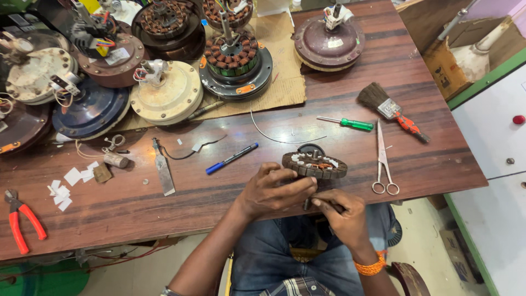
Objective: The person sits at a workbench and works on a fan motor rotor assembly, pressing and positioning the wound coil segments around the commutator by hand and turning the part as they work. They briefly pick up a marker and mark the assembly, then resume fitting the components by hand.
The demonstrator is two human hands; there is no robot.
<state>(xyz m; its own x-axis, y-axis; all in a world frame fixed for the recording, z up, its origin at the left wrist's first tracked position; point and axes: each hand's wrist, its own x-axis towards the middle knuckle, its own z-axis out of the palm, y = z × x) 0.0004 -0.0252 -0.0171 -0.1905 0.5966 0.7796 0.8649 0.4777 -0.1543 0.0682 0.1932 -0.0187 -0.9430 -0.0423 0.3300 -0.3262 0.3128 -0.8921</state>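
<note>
A round fan-motor stator (316, 164) with dark slots and copper windings rests at the near edge of the wooden table (339, 98). My left hand (274, 189) wraps around its near left side, fingers curled on its rim. My right hand (342, 211) sits just below it, closed on a thin dark tool (320, 201) whose tip points at the stator's underside. An orange band circles my right wrist.
Scissors (383, 159), a paintbrush (392, 109), a green screwdriver (345, 123), a blue pen (232, 158), a metal scraper (163, 171) and red pliers (23, 219) lie about. Several fan motor housings (164, 93) and wound stators (233, 57) crowd the far left. White cabinet (493, 142) at right.
</note>
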